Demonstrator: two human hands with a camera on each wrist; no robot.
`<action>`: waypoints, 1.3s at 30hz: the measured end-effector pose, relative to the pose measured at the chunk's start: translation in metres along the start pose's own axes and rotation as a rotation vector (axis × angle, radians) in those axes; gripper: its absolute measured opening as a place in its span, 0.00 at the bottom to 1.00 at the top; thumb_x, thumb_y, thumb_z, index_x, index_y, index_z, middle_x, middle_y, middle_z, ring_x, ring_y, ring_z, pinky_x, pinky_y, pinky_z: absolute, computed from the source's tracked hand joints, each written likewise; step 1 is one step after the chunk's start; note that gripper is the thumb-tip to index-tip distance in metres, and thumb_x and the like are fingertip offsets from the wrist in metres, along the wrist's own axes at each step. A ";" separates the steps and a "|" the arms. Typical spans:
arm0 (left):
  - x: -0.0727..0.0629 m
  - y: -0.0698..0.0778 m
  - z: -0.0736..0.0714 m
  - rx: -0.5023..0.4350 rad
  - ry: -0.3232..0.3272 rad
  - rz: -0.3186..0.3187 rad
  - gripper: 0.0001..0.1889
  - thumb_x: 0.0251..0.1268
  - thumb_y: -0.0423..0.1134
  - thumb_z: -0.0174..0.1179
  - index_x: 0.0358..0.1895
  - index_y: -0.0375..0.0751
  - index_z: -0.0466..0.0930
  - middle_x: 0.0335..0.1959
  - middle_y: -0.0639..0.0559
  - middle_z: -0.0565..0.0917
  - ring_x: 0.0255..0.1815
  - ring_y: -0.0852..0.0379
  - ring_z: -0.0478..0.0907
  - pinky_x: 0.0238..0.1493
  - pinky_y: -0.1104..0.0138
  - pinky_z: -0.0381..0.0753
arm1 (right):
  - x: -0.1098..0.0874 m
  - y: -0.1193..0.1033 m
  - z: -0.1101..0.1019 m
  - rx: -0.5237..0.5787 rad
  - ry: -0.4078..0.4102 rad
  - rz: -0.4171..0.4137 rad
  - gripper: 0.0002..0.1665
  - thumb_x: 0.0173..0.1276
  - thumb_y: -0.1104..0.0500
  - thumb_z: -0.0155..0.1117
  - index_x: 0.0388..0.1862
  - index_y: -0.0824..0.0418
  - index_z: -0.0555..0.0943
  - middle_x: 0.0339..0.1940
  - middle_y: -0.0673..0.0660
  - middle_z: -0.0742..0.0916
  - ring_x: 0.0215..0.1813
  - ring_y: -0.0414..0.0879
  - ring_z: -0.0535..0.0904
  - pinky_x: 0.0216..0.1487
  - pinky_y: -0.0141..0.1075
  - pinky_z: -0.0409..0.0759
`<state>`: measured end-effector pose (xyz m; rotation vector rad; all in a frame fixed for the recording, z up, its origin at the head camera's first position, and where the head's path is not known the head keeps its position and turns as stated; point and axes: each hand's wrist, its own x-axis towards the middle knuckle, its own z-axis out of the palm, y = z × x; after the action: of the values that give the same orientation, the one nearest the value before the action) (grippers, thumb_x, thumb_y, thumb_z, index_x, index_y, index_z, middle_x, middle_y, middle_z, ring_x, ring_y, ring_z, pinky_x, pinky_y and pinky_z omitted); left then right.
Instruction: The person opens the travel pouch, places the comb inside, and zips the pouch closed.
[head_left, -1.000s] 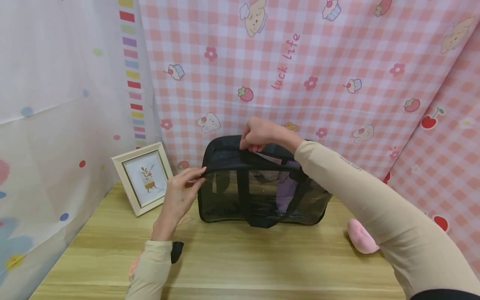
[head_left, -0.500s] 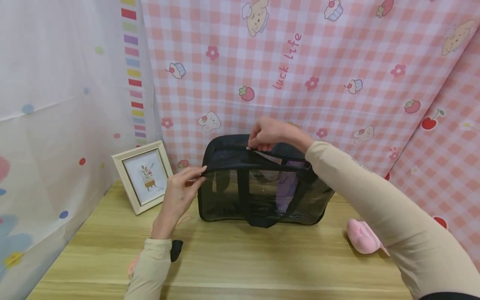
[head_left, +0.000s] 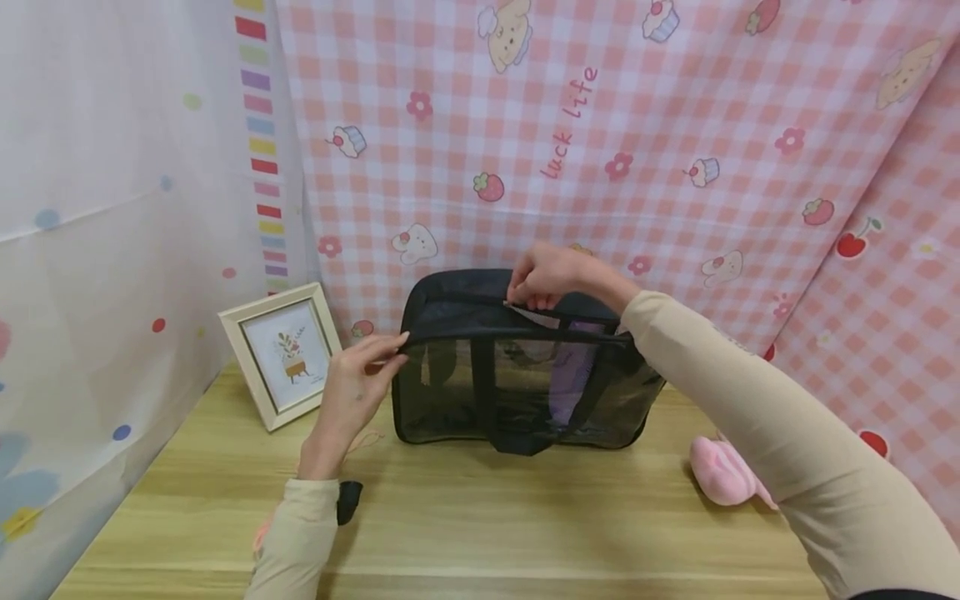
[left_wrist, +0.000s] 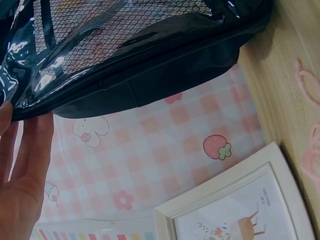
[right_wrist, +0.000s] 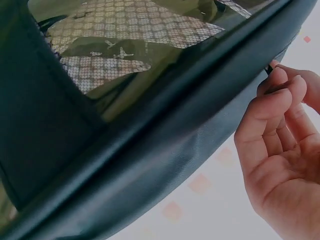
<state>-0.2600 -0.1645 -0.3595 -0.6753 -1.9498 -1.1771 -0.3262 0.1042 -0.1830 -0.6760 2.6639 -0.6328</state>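
A see-through black zip bag [head_left: 442,408] stands upright on the wooden table [head_left: 465,525], its black handle strap [head_left: 486,383] hanging down the front. My left hand [head_left: 356,383] pinches the bag's top left corner, thumb in front and fingers behind in the left wrist view. Over the top of the bag, my right hand [head_left: 547,271] pinches the zipper pull [head_left: 507,303] between thumb and curled fingers. To the right of the pull the zipper is parted and a gap shows. Inside the bag is a purple item [head_left: 570,383], partly covered by the strap.
A cream picture frame [head_left: 281,357] leans at the left, beside my left hand. A pink plush item [head_left: 723,473] lies under my right forearm. A small black object [head_left: 348,502] and a pink cord [left_wrist: 310,155] lie by my left sleeve. Patterned cloth [head_left: 480,125] hangs behind.
My right hand has drawn the zipper pull a little to the right along the top of the bag, and the gap beside it is shorter. My left hand keeps its hold on the corner.
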 end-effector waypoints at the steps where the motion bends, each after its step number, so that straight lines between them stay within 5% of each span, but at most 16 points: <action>1: 0.000 0.000 0.000 0.006 0.001 0.002 0.16 0.55 0.26 0.67 0.49 0.40 0.85 0.39 0.50 0.85 0.37 0.55 0.82 0.34 0.66 0.85 | 0.000 0.000 0.000 -0.001 0.003 0.003 0.11 0.71 0.61 0.58 0.43 0.63 0.86 0.26 0.60 0.83 0.24 0.44 0.77 0.31 0.40 0.83; 20: 0.001 0.003 0.001 0.017 -0.017 0.002 0.16 0.54 0.25 0.67 0.48 0.40 0.86 0.39 0.50 0.85 0.37 0.54 0.82 0.33 0.66 0.85 | -0.008 0.014 -0.004 -0.005 0.003 0.009 0.12 0.72 0.60 0.56 0.46 0.62 0.86 0.24 0.59 0.82 0.23 0.43 0.74 0.30 0.39 0.81; 39: 0.000 0.002 -0.001 0.011 -0.004 0.011 0.17 0.54 0.24 0.67 0.48 0.39 0.86 0.38 0.49 0.85 0.37 0.54 0.82 0.32 0.69 0.85 | -0.029 0.049 -0.020 0.151 -0.007 0.015 0.11 0.71 0.63 0.58 0.45 0.67 0.84 0.27 0.58 0.82 0.22 0.42 0.70 0.24 0.33 0.73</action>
<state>-0.2584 -0.1645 -0.3580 -0.6824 -1.9518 -1.1585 -0.3284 0.1648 -0.1840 -0.6134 2.5801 -0.8166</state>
